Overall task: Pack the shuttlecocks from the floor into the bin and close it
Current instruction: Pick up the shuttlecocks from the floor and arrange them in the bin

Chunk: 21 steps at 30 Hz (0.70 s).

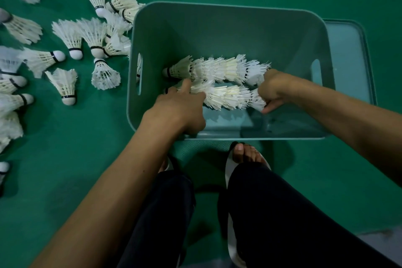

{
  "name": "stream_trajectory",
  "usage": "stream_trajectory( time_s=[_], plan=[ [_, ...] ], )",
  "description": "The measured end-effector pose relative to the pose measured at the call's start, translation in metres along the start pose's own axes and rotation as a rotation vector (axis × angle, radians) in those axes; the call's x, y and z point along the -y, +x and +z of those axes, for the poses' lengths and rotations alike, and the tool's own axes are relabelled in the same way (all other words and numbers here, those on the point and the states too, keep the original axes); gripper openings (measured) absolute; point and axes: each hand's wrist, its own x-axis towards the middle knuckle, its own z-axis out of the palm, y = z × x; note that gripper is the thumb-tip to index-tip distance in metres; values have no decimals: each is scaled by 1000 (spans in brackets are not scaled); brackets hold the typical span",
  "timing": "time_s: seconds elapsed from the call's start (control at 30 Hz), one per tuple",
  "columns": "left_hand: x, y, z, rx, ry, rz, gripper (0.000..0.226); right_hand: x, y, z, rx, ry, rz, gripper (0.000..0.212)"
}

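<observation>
A teal plastic bin (217,15) stands open on the green floor. Inside it lie two rows of nested white shuttlecocks, a far row (217,68) and a near row (228,97). My left hand (185,106) grips the left end of the near row, thumb up against the feathers. My right hand (273,91) grips the right end of the same row, fingers curled round the last shuttlecock. Many loose shuttlecocks (71,41) lie on the floor left of the bin.
The bin's lid (345,54) lies flat on the floor behind the bin's right side. My feet in sandals (245,156) and dark trouser legs are just in front of the bin. A pale floor strip runs along the top edge.
</observation>
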Motion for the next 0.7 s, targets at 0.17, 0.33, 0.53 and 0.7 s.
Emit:
stream_trajectory(
  time_s=[0.17, 0.33, 0.53, 0.7],
  plan=[
    [-3, -1, 0, -10, 28, 2, 65, 2, -5, 0, -226, -229, -115, 13],
    [-3, -9, -7, -49, -42, 27, 58, 4, -16, -10, -366, -442, -193, 10],
    [9, -44, -23, -214, -217, 181, 56, 36, -53, -31, -488, -465, -214, 18],
    [36, -90, -36, -433, -564, 318, 32, 90, -95, -44, -477, -114, -370, 12]
  ],
)
